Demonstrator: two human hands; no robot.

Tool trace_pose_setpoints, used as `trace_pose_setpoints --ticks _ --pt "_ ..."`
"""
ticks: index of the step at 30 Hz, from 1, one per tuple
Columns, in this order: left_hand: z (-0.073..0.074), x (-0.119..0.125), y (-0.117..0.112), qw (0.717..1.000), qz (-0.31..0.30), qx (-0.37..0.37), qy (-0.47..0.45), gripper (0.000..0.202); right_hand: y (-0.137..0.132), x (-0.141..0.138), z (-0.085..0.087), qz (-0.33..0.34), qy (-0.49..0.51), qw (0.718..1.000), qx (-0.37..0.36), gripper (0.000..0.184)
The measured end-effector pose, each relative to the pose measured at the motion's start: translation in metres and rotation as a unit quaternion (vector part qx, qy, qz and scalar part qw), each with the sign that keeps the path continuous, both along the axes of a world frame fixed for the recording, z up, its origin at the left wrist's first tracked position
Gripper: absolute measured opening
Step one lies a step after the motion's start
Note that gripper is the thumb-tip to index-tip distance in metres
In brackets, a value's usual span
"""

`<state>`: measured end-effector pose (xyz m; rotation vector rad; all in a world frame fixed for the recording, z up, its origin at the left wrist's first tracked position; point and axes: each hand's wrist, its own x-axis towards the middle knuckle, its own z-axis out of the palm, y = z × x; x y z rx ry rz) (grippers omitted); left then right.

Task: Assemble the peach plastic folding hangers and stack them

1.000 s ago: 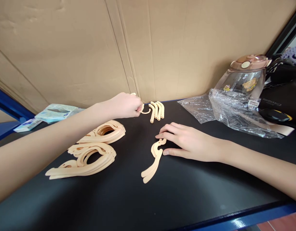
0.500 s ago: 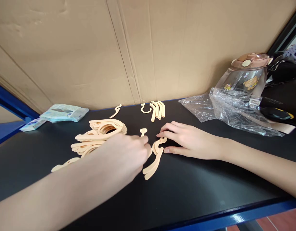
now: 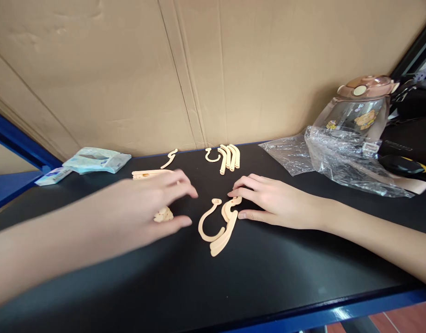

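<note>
A cream plastic hook (image 3: 201, 224), curved like a hanger's hook, lies on the black table between my hands. Its lower end meets curved cream pieces (image 3: 223, 238) that look like folded hanger arms. My right hand (image 3: 264, 201) rests beside them, fingers spread, its fingertips at the upper end of the connected curved part (image 3: 227, 210). My left hand (image 3: 161, 201), blurred by motion, hovers left of the hook with thumb and fingers apart and nothing visibly held. It covers most of a pile of cream hanger parts (image 3: 163, 214); some show beneath the palm and behind the fingers.
Toward the back lie several curved arms (image 3: 230, 157), a small hook (image 3: 213, 156) and a curved piece (image 3: 169, 158). A tissue pack (image 3: 97, 159) is at left. Clear plastic wrap (image 3: 341, 162) and a water bottle (image 3: 362, 113) stand right, near a black bag (image 3: 410, 125). Cardboard (image 3: 130, 69) closes the back.
My left hand has let go of the hook and moved left over the pile, its fingers opening. The hook now lies fully visible beside the curved arms. My right hand stays nearly still.
</note>
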<state>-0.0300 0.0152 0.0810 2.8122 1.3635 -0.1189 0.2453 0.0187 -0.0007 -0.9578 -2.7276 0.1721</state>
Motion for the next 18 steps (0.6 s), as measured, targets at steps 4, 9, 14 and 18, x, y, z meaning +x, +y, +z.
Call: trace_pose_setpoints --ticks 4,9,14,18 --pt "0.015 -0.030 0.041 0.998 0.055 0.014 0.039 0.068 0.000 0.000 0.000 -0.004 0.001 1.000 -0.006 0.049" --pt "0.008 -0.052 0.069 0.987 0.143 -0.071 0.026 0.075 0.000 0.000 0.000 0.001 0.010 1.000 -0.006 0.046" --pt "0.004 -0.046 0.066 0.989 0.136 -0.056 0.029 0.074 0.000 0.000 0.000 0.001 0.003 1.000 -0.001 0.046" --pt "0.008 -0.036 0.064 0.982 0.160 -0.099 0.031 0.064 0.000 0.000 -0.001 0.002 0.003 1.000 0.002 0.047"
